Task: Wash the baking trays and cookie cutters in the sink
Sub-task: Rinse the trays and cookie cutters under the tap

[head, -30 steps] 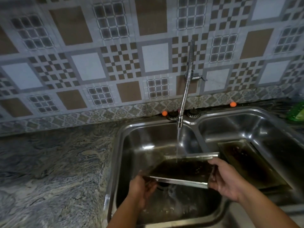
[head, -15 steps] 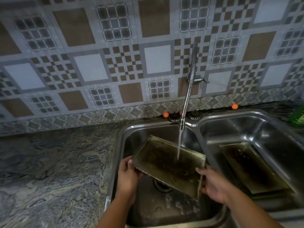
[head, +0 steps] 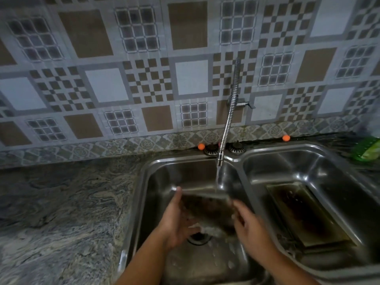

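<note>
Head view: baking tray held between left hand and right hand.

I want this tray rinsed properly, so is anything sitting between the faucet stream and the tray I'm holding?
Nothing visible does. The water falls straight from the faucet onto the upper edge of the tray, held by the left hand and right hand over the left basin.
</note>
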